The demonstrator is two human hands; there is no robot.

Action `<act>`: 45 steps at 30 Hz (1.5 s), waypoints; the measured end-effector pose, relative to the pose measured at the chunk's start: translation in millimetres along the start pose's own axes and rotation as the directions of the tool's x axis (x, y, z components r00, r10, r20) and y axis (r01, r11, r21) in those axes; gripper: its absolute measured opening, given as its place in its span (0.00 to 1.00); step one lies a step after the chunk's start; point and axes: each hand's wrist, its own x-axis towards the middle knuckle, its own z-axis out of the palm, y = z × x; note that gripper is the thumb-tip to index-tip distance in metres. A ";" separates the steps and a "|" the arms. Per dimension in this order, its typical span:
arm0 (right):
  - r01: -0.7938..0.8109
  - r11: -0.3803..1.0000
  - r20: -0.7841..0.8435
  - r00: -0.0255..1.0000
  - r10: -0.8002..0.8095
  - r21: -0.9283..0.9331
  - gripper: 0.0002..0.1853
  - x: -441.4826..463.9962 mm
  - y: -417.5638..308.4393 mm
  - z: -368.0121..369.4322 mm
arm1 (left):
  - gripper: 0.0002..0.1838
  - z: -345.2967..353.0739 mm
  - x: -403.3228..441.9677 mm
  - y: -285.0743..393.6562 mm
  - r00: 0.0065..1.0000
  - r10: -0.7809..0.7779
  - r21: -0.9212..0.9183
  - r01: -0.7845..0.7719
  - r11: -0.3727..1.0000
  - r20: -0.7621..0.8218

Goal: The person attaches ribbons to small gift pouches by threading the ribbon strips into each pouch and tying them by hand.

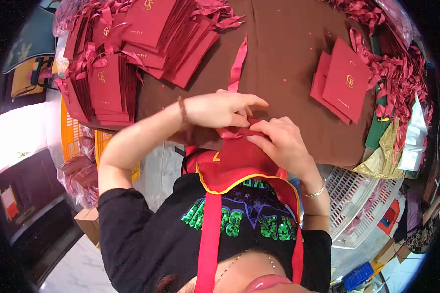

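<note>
A red paper bag [244,151] is upright at the near table edge, against the apron, with a red ribbon [238,66] running up from its top. My left hand [222,110], with a brown bracelet on the wrist, pinches the ribbon near the bag's top. Its index finger points out to the right. My right hand [281,141], with a silver bangle, closes thumb and fingers on the bag's top right edge. The fingertips of both hands nearly meet, and what lies between them is partly hidden.
Stacks of red bags [146,29] with ribbons cover the back left of the brown table [278,58]. Two red bags [344,80] lie at the right, beside a heap of red ribbons [396,83]. White plastic baskets [357,200] stand below the right edge, orange crates [71,129] at the left.
</note>
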 end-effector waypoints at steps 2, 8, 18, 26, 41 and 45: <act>0.062 0.998 0.021 0.998 -0.062 -0.012 0.09 0.5 -1.6 1.0 | 0.30 -5.6 7.2 -7.2 0.993 -0.034 -0.059 0.041 0.997 0.114; 0.085 0.996 0.009 0.996 -0.085 -0.032 0.08 -2.6 -10.0 5.1 | 0.35 -8.8 13.7 11.3 0.928 -0.109 0.092 0.081 0.992 0.356; 0.143 0.990 0.019 0.990 -0.143 0.006 0.06 -6.9 -7.1 1.8 | 0.33 11.6 16.3 -1.8 0.995 0.005 -0.459 0.039 0.888 0.095; -0.025 1.000 -0.090 0.996 0.024 -0.002 0.09 4.3 10.8 -2.6 | 0.15 -12.1 32.7 -24.8 0.615 0.460 0.672 0.159 0.723 -0.640; -0.243 0.958 -0.239 0.950 0.203 -0.152 0.15 -25.6 35.7 12.3 | 0.11 0.0 4.7 -34.8 0.669 -0.060 -0.025 0.062 0.998 -0.741; -0.263 0.955 -0.265 0.939 0.221 -0.134 0.17 -30.1 25.7 23.7 | 0.08 16.5 6.5 -18.7 0.730 0.304 0.206 -0.224 0.953 -0.612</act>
